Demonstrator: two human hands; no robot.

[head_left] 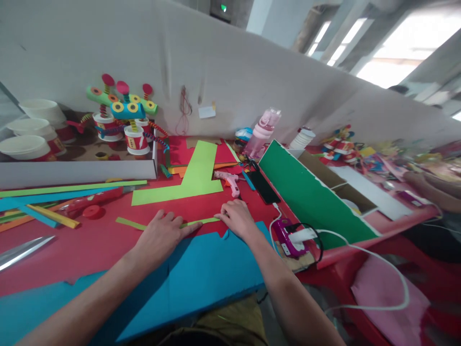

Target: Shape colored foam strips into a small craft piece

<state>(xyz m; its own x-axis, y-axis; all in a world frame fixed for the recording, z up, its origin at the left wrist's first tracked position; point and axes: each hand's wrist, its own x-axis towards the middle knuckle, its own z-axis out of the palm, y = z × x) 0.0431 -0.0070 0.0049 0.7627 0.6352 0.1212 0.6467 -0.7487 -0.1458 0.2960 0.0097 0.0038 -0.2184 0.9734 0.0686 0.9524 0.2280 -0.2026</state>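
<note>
A narrow yellow-green paper strip runs crosswise on the red table in front of me. My left hand lies over it, fingers stretched out and the index finger pressing along the strip. At the strip's right end, my right hand is closed, with thumb and fingertips pinching the paper. Blue paper lies under my wrists at the near edge. Just beyond my hands are wider lime-green paper pieces and a pink glue gun.
Scissors and coloured strips lie left. Paper-cup figures stand in a shallow box behind. Rightward are a phone, a purple power strip with cables and a green board. A pink bottle stands by the wall.
</note>
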